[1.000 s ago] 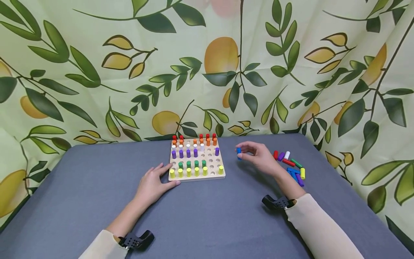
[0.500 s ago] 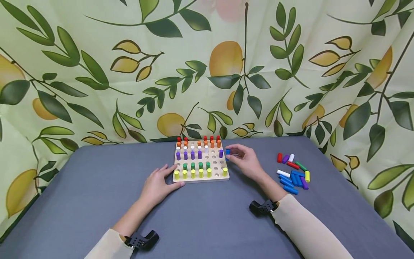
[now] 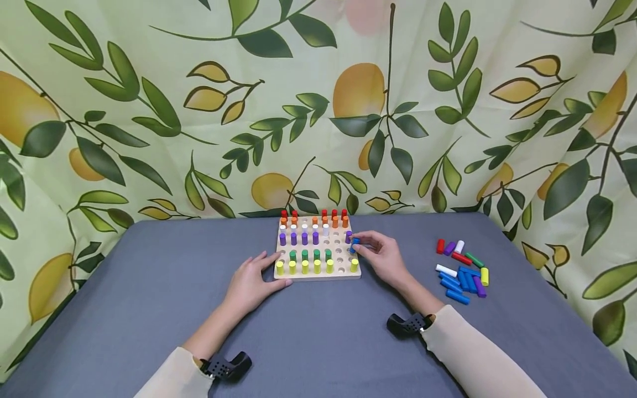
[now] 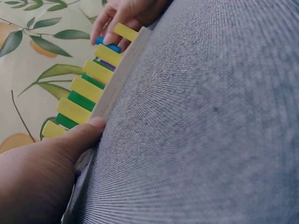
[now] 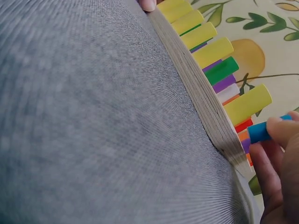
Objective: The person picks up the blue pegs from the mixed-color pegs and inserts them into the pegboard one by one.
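A wooden pegboard (image 3: 318,278) lies on the table, with upright pegs in rows of red, orange, white, purple, green and yellow. My right hand (image 3: 382,255) pinches a blue peg (image 3: 354,246) between thumb and fingers, slightly tilted, over the right side of the board, in front of a purple peg (image 3: 348,237). In the right wrist view the blue peg (image 5: 261,132) shows beyond a yellow peg (image 5: 247,105). My left hand (image 3: 251,281) rests at the board's front left corner, fingers extended along the left side. Its thumb (image 4: 86,133) touches the front edge in the left wrist view.
Loose pegs lie right of the board: several blue pegs (image 3: 458,297), a white peg (image 3: 445,270), a yellow peg (image 3: 484,276) and a green peg (image 3: 474,260) among them. A leaf-patterned cloth (image 3: 298,72) hangs behind the grey-blue tabletop (image 3: 318,342).
My right hand has carried the blue peg leftward from beside the loose pegs to the board's right side. The left hand stays at the board's corner. The head view has shifted slightly.
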`<state>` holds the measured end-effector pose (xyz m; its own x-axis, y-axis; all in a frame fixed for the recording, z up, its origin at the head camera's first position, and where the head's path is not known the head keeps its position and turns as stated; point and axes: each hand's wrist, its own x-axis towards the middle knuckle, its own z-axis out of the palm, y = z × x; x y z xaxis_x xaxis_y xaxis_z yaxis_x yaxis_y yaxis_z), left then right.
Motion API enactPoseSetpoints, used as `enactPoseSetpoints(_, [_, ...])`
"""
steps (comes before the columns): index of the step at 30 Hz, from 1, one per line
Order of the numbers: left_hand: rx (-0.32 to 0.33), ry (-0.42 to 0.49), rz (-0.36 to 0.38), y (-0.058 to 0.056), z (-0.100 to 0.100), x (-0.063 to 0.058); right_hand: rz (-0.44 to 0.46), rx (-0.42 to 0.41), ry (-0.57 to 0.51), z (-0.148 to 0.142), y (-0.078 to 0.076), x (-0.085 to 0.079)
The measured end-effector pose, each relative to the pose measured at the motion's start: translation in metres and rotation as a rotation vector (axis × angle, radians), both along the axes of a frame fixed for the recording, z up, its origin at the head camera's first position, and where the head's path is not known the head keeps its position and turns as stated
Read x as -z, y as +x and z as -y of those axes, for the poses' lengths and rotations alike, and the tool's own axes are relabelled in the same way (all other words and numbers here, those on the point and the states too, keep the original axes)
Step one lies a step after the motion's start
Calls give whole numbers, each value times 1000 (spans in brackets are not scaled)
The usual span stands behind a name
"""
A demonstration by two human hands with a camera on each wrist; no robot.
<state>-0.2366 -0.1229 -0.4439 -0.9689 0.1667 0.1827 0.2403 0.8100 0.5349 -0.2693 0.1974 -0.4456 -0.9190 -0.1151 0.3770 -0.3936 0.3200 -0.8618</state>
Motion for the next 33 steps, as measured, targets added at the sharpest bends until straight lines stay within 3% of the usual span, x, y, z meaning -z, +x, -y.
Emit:
enactPoseSetpoints(6, [-8,-1,4,-2,0,0,-1,1,29,-3,-3,2])
enactPoseSetpoints(22, [5,-1,3,0,0,0,-13,120,95,1,1,1])
enactPoseSetpoints(33, [9,-11,-6,-2,1,0,-23,116,108,2,-1,2])
